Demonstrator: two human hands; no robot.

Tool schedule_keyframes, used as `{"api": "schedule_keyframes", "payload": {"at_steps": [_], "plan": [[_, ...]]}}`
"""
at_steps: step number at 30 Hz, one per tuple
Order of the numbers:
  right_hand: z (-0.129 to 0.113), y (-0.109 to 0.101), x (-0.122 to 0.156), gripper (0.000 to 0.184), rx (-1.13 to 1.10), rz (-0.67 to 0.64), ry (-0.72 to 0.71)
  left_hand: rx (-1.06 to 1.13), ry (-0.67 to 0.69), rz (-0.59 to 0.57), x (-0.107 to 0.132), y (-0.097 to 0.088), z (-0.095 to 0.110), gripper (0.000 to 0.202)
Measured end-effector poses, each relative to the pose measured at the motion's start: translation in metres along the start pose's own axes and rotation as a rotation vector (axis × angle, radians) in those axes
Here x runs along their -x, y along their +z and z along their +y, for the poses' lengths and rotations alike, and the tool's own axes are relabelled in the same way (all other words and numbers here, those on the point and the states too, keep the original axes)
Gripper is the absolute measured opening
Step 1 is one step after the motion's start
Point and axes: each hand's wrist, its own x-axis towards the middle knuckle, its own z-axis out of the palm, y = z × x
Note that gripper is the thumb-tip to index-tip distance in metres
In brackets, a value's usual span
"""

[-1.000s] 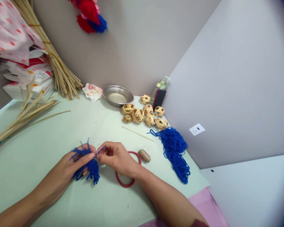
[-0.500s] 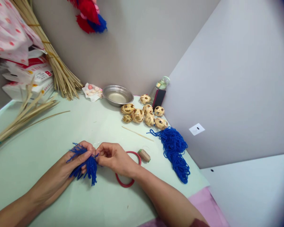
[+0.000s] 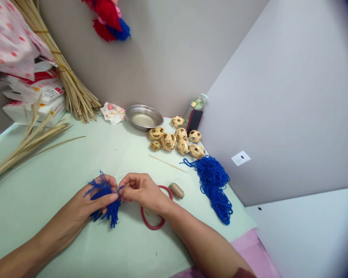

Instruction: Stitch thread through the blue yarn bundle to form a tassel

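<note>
A bundle of blue yarn strands [image 3: 108, 204] rests on the pale green table [image 3: 75, 162], pinched in my left hand [image 3: 88, 206] between thumb and fingers. Touching it from the right, my right hand [image 3: 143, 193] is closed in a pinch on a yarn end at the bundle's middle. A red ring [image 3: 153, 220] lies under my right wrist. Just right of that hand sits a brown thread spool [image 3: 176, 190].
A heap of blue yarn [image 3: 216, 185] lies at the table's right edge. Several woven bamboo balls [image 3: 176, 141], a metal bowl [image 3: 144, 116] and a thin stick [image 3: 168, 163] are behind. Bamboo strips [image 3: 31, 135] and boxes fill the left. Walls close in behind and at the right.
The hands have shifted slightly. The yarn end that stuck up from my right fingers is now drawn in close to the bundle, and the bundle's strands have shifted.
</note>
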Motion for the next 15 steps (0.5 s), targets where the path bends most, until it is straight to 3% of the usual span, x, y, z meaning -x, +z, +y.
{"api": "schedule_keyframes", "payload": {"at_steps": [15], "plan": [[0.0029, -0.0012, 0.0002, 0.032, -0.008, -0.042, 0.014, 0.054, -0.038, -0.083, -0.0002, -0.0065, -0.0009, 0.044]]}}
